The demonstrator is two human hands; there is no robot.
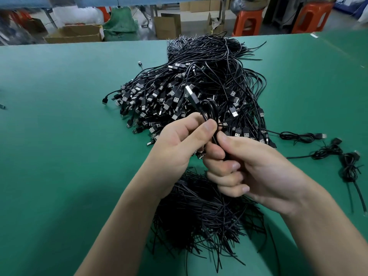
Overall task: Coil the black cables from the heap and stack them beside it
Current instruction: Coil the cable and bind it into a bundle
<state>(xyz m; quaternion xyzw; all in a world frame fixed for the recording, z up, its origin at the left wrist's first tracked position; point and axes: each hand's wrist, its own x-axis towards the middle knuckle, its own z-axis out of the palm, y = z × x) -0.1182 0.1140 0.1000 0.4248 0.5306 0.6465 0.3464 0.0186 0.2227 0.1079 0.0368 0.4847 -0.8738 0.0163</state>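
- Now the left hand (pixel 179 140) pinches the small loops of a thin black USB cable (pixel 209 109) between thumb and forefinger, with the cable's silver-tipped plug (pixel 192 96) sticking up above the fingers.
- The right hand (pixel 251 168) has its fingers curled round the lower run of that cable, just below the pinch. Both hands hover over the near edge of the big heap of loose black cables (pixel 179 86).
- To do the coiling well, I would make the loops even in size, feed slack from the right hand without twisting, and hold the pinch firm so the coil cannot spring open.
- A few coiled black cables (pixel 346 166) lie on the green matte table (pixel 59 116) to the right of the heap, and the finished coil belongs with them.
- A pile of short black wire ties (pixel 199 212) lies beneath the forearms, probably for binding.
- No brand, label or writing can be read.
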